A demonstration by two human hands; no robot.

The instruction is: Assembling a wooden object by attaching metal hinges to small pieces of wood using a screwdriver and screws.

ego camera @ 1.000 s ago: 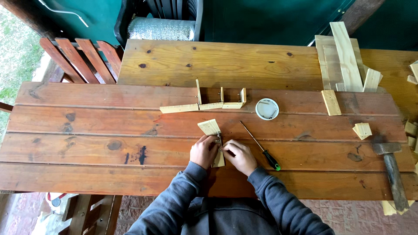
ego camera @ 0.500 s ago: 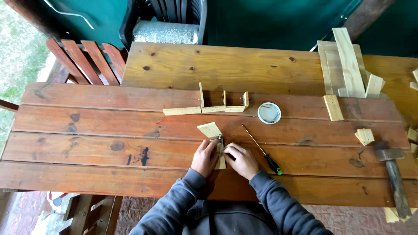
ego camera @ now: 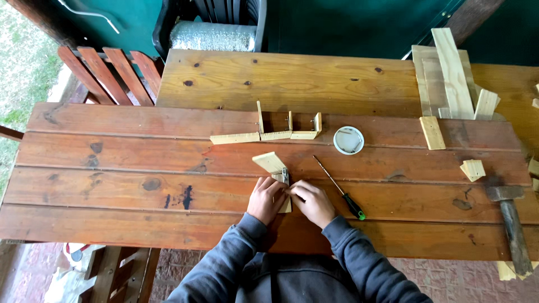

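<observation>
Near the front edge of the red-brown plank counter (ego camera: 112, 185), seen from the head camera, both hands are working on a small pale wooden assembly (ego camera: 273, 168) that is lying just left of a green-handled screwdriver (ego camera: 341, 188). It looks light and stiff, unfinished softwood with sharp sawn corners and a small metal fitting where two short pieces are meeting, so it is likely prone to sliding on the planks unless pressed down; the flat faces close to the joint seem the safest place to grip. The left hand (ego camera: 266, 199) is bearing on the lower piece, its fingers curled and close together. The right hand (ego camera: 312, 202) is pinching at the same joint, fingers drawn together on the wood or fitting; which one I cannot tell. Beyond the screwdriver a round white lid (ego camera: 348, 139) is sitting, and far to its right a hammer (ego camera: 512, 221) is lying.
</observation>
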